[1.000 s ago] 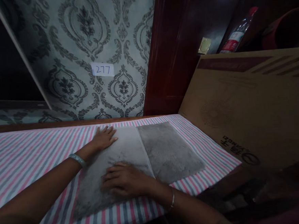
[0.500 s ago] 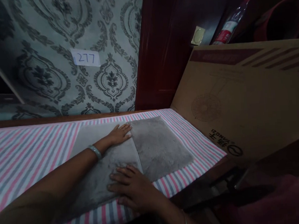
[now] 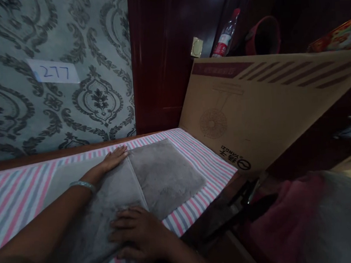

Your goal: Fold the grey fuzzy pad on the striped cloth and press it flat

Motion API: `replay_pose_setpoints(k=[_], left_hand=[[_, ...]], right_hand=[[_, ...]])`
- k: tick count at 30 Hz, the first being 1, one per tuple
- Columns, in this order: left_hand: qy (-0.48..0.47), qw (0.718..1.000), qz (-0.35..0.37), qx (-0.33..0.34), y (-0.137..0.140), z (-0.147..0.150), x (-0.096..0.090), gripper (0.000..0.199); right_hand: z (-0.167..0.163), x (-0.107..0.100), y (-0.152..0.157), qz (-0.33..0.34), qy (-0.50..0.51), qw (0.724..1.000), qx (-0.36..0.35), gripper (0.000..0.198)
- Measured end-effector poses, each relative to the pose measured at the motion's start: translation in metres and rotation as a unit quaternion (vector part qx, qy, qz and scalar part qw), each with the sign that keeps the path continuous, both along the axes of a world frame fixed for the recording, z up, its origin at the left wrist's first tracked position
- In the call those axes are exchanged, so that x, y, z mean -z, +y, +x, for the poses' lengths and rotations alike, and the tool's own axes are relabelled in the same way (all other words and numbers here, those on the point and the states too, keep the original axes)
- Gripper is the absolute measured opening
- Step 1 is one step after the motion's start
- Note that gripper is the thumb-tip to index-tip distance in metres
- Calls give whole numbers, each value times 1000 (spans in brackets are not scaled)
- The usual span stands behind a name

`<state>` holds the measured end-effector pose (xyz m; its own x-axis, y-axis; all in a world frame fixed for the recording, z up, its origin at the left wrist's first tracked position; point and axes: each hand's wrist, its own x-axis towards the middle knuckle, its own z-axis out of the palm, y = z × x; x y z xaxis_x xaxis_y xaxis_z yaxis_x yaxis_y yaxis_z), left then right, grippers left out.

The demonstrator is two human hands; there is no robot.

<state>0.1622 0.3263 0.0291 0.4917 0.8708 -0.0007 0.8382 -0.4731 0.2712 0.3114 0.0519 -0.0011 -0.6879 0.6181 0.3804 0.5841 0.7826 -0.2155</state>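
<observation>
A grey plush cloth (image 3: 169,176) lies flat on a table spread of pink, grey and white stripes (image 3: 27,202). A straight edge or seam runs across its middle, with a smoother, lighter part on the left. My left hand (image 3: 115,157), with a pale bangle at the wrist, rests palm down at the far end of that line, fingers stretched out. Nearer to me, my right hand (image 3: 139,232) lies spread on the cloth by its front edge, left of the line. Neither hand grips anything that I can see.
A large cardboard box (image 3: 260,101) stands along the table's right end. Behind it are a bottle with a red cap (image 3: 225,34) and a red round container (image 3: 266,37). Pink and grey plush fabric (image 3: 292,219) sits at lower right. Patterned wallpaper bears a "277" label (image 3: 55,73).
The view has turned to the right, so everything sits further left, and more of the box and the plush fabric shows. Both hands stay on the cloth in nearly the same places.
</observation>
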Motion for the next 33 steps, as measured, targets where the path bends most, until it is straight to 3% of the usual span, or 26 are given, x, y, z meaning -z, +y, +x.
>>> replay_pose_setpoints(k=[3,5,9,12,14,17,21,25,27,31,33], left_hand=[[5,999,53,3,-30,-9,6,74],[23,997,66,42,-62,-15,14,77],[21,979,113,169,-128,-25,33,73],[-3,968,167,186,-154,-27,39,67],[-10,968,175,180,-160,-25,39,65],[-14,971,157,179,-161,-23,37,65],[-24,972,146,181,-164,-24,35,65],[-35,973,139,181,-165,-28,37,64],[-49,974,120,187,-164,-30,37,65],[-178,969,51,164,-155,-34,31,63],[-287,952,-9,106,-150,-37,24,63]], right_hand=[[15,11,7,-14,96,995,26,43],[40,16,14,-15,173,977,121,39],[119,15,27,13,227,886,405,38],[174,10,27,-15,158,808,568,45],[196,8,25,-59,98,768,630,50],[212,9,22,-115,56,753,646,43],[223,8,23,-186,83,749,631,30],[229,6,24,-196,181,770,580,20],[226,5,23,-219,271,762,545,22],[198,-11,30,-243,440,726,469,41],[169,-29,39,-191,471,743,435,44]])
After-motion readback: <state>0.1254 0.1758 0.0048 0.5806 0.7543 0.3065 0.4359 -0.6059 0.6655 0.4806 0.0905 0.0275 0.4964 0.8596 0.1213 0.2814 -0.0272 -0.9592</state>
